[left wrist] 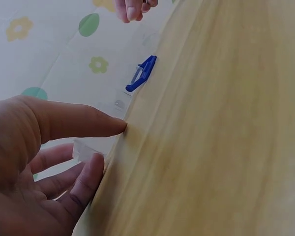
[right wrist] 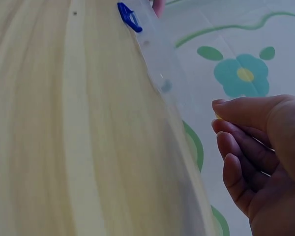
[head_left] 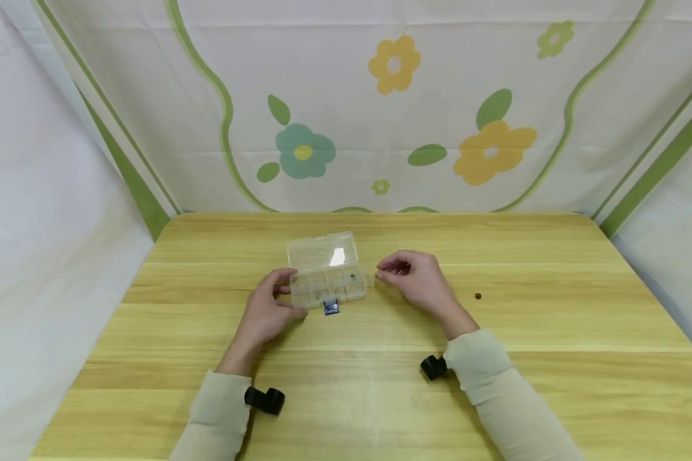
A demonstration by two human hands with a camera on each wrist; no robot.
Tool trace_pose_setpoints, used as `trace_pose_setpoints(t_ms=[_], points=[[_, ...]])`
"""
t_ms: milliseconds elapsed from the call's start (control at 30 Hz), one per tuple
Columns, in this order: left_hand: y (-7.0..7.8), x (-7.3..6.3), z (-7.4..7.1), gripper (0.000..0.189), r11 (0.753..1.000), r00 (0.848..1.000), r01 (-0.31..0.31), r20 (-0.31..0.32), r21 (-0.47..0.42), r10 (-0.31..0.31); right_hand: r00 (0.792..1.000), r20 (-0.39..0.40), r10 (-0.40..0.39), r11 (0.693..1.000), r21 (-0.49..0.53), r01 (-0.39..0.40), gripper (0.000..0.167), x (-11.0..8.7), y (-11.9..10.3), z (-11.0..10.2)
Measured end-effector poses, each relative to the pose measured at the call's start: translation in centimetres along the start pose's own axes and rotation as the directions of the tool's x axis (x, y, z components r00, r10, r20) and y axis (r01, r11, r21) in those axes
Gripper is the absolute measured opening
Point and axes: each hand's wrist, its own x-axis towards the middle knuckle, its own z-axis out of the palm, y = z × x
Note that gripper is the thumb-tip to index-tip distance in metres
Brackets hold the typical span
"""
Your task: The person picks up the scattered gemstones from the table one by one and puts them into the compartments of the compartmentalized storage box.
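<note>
A clear plastic compartment box (head_left: 318,293) lies on the table with its lid (head_left: 321,253) raised at the back. A blue latch (head_left: 331,307) shows at its front edge. My left hand (head_left: 269,307) holds the box's left end, thumb at the front corner and fingers round the side and back. Small dark bits (head_left: 353,276) sit in some compartments. Just right of the box, my right hand (head_left: 416,279) has thumb and forefinger brought together. A tiny yellowish piece (right wrist: 218,117) shows between those fingertips in the right wrist view; its kind is too small to tell.
A small dark reddish-brown bead-like piece (head_left: 478,296) lies on the wooden table (head_left: 346,397), to the right of my right hand. Behind the table hangs a white cloth (head_left: 346,102) printed with flowers. Black wrist cameras (head_left: 434,367) are on both sleeves.
</note>
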Motion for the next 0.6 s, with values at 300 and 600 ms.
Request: trace_pose_setpoints(t_ms=[300,600], points=[[0.8,0.3,0.3,0.078,0.997,0.999,0.025,-0.042,0.067,-0.022,0.996,0.067,-0.06,0.998,0.033,0.058,0.009,0.6,-1.6,2.5],[1.1,0.6,0.4,0.079,0.997,0.997,0.055,-0.052,0.06,-0.052,0.984,0.108,-0.139,0.989,0.06,0.133,0.006,1.2,-3.5,5.0]])
